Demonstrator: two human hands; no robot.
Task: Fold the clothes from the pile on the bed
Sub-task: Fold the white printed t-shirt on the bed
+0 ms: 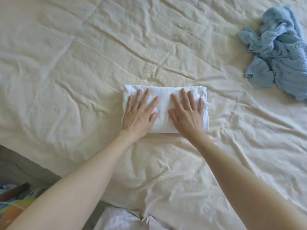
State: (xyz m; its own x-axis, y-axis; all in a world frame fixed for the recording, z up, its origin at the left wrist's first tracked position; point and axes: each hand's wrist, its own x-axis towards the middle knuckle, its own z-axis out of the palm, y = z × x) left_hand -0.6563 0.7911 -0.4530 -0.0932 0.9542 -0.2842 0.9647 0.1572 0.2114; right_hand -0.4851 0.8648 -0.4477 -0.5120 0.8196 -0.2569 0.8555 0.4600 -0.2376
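Your left hand (138,113) and right hand (187,114) both lie flat, fingers straight and spread, pressing side by side on the folded white cloth (164,103); neither grip closes on anything. The cloth rests mid-bed (83,63), directly under your palms. A crumpled blue garment (279,53) lies well apart, far right.

The bed (83,55) has a cream sheet full of wrinkles. A folded white cloth (164,100) lies flat in the middle. At 2 o'clock, well apart from it, lies a bunched-up blue cloth (279,52).
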